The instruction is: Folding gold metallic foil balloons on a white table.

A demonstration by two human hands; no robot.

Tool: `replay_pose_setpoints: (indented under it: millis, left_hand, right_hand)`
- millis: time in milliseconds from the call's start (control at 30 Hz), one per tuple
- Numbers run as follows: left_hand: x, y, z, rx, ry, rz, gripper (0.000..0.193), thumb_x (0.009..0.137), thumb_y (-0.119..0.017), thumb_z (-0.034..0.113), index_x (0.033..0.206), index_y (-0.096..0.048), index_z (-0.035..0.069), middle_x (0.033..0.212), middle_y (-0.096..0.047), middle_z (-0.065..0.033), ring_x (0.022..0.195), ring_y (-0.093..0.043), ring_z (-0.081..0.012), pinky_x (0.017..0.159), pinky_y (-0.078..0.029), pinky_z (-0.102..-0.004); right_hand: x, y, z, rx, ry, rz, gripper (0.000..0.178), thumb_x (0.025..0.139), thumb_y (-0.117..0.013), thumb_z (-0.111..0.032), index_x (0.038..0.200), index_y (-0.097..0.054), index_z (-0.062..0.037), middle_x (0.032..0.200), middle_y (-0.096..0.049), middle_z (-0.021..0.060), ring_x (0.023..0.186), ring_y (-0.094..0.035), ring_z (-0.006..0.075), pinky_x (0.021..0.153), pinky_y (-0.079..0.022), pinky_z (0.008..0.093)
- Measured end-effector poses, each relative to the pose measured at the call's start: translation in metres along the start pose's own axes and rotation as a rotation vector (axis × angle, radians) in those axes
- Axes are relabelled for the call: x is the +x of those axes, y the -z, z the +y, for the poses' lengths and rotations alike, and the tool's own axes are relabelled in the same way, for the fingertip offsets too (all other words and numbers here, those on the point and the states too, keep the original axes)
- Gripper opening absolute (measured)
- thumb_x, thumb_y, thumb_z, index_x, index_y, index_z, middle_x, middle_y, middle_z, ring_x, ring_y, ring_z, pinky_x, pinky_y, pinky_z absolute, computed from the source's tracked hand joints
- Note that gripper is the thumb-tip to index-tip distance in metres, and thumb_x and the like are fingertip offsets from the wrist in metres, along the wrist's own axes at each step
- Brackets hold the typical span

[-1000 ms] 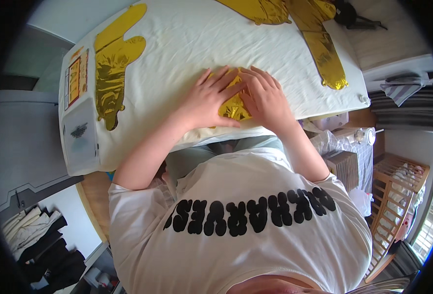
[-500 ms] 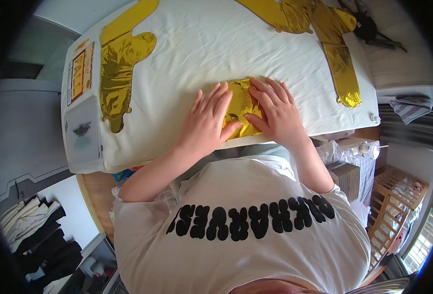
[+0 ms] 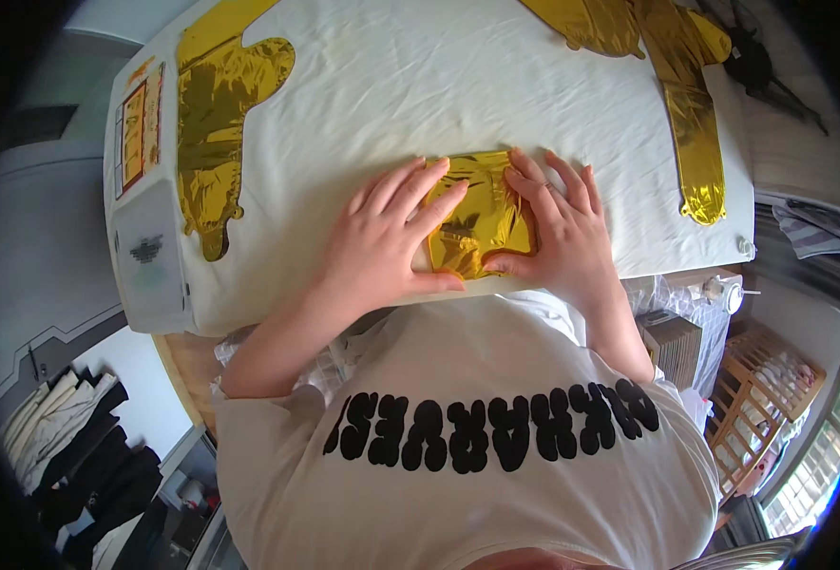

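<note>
A gold foil balloon, folded into a flat rectangle [image 3: 478, 214], lies near the front edge of the white-covered table [image 3: 363, 104]. My left hand [image 3: 382, 223] rests along its left side, fingers spread, with the thumb at the near corner. On the other side, my right hand [image 3: 563, 218] lies with fingers apart over the right edge, its thumb touching the near edge. Both hands are open and press on the foil without gripping it. The underside of the folded foil is hidden.
A flat, uninflated gold foil balloon [image 3: 213, 123] lies at the left, and another [image 3: 681, 104] at the far right. Beside the left one are a printed card [image 3: 138, 133] and a translucent pouch [image 3: 152, 261]. A black object with straps [image 3: 753, 66] sits at the back right.
My hands have moved apart to the two sides of the folded foil, so more of its surface shows. The view has shifted slightly.
</note>
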State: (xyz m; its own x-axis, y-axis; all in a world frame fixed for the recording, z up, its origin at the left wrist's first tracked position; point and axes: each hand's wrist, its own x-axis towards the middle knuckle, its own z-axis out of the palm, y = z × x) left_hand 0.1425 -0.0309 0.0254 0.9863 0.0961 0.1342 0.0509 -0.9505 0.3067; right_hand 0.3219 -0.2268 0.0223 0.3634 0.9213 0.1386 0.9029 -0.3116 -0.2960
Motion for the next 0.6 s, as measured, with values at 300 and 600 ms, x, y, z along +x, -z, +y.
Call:
replay_pose_setpoints:
  millis: [300, 600]
  left_hand:
    - [-0.012, 0.005, 0.008, 0.13, -0.058, 0.001, 0.123, 0.059, -0.068, 0.089, 0.158, -0.043, 0.021, 0.156, -0.046, -0.0061, 0.131, -0.051, -0.0275, 0.11, -0.036, -0.0467]
    - [-0.037, -0.035, 0.044, 0.373, -0.146, 0.22, 0.066, 0.081, -0.075, 0.038, 0.141, -0.06, 0.015, 0.145, -0.056, -0.0019, 0.133, -0.053, -0.019, 0.107, -0.045, -0.0416]
  right_hand:
    - [0.0, 0.004, 0.005, 0.02, 0.091, -0.009, 0.098, 0.066, -0.081, -0.069, 0.143, -0.057, -0.0129, 0.154, -0.053, -0.0014, 0.149, -0.038, 0.0325, 0.125, -0.019, 0.0594]
    - [-0.009, 0.003, 0.011, 0.09, 0.339, -0.099, 0.097, 0.067, -0.081, -0.068, 0.146, -0.057, -0.0173, 0.155, -0.053, -0.0032, 0.15, -0.036, 0.0321, 0.127, -0.014, 0.0597]
